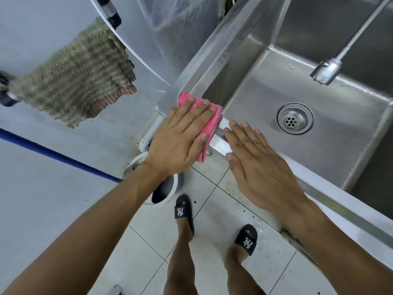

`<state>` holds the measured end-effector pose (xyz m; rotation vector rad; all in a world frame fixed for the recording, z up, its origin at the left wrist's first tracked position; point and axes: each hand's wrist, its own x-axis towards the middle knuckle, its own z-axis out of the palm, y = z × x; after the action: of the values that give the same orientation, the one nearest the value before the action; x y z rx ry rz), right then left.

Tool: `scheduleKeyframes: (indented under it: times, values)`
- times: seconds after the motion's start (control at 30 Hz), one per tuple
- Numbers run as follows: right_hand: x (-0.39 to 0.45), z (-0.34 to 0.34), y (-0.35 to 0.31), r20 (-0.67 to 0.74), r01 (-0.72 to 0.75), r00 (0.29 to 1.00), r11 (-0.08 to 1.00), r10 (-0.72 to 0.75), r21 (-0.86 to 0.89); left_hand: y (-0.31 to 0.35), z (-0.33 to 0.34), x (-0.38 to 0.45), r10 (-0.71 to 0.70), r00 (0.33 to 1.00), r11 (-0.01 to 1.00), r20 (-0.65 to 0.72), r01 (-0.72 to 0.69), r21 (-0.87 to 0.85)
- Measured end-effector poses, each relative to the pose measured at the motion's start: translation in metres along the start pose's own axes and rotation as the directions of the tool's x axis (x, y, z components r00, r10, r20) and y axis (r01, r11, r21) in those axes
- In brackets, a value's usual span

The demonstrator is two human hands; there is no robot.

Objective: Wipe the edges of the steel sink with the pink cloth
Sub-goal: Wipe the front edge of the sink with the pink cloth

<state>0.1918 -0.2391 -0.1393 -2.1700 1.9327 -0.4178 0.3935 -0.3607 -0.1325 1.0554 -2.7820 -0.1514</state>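
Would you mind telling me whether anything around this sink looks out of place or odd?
Mostly the floor: dark specks and a wet patch dot the white floor tiles below the steel sink's front rim, and grime stains the corner by the white pipe. The folded pink cloth lies flat under the left hand.

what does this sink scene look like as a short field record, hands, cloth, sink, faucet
left hand: flat, palm down, pressing the folded pink cloth onto the sink's near left corner
right hand: flat and empty on the front edge, beside the cloth
steel sink: basin empty, round drain uncovered
metal faucet head: hangs over the basin, no water running
floor: pale tiles, person in black slides
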Motion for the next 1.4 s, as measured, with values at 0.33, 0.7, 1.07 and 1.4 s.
scheduleKeyframes:
  times: [0.33, 0.7, 1.07, 1.4]
  values:
    - [0.026, 0.014, -0.016, -0.045, -0.063, 0.997, 0.997, 0.060, -0.047, -0.014, -0.009, 0.019, -0.332, 0.943, 0.940, 0.002, 0.331, -0.084]
    - [0.026, 0.015, -0.021, -0.005, -0.063, 0.998, 0.993, 0.063, -0.101, -0.059, -0.026, 0.099, -0.377, 0.908, 0.906, 0.184, 0.403, -0.129]
    - [0.033, 0.011, -0.023, 0.013, -0.097, 0.995, 0.993, 0.098, -0.063, -0.060, -0.018, 0.102, 0.094, 0.966, 0.993, 0.241, -0.109, 0.051]
    - [0.044, 0.013, -0.027, 0.032, -0.127, 0.991, 0.991, 0.129, -0.046, -0.049, -0.020, 0.051, 0.017, 0.988, 1.000, 0.155, -0.019, 0.010]
